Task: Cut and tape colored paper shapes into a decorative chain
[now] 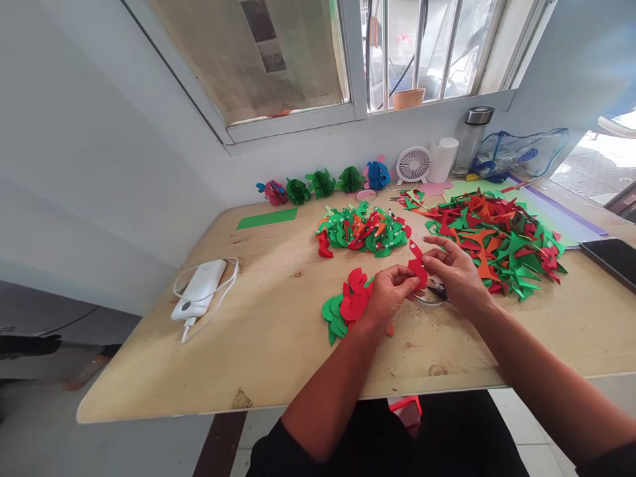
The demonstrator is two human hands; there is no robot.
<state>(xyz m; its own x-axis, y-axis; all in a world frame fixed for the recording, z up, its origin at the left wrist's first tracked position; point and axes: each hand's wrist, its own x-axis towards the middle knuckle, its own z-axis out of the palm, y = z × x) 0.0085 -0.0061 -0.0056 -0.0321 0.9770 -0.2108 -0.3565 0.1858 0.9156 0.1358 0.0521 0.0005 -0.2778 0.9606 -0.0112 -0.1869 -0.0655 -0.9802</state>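
Note:
Between my two hands is a curved red paper cut-out (418, 270) with a small white patch near its upper tip. My left hand (392, 291) pinches its lower left side, while the fingers of my right hand (453, 268) pinch its right side. Just beneath my right hand lies a dark tool (437, 289), partly hidden, with a white loop beside it. Left of my left hand sits a pile of red and green paper cut-outs (342, 310). Farther back is a heap of similar green, red and orange pieces (365, 228), some with white patches.
A large heap of paper scraps (497, 238) lies to the right, near a phone (611, 262). Along the wall stand folded paper figures (322, 183), a small white fan (414, 164) and a bottle (470, 139). A cabled power bank (201, 288) lies left.

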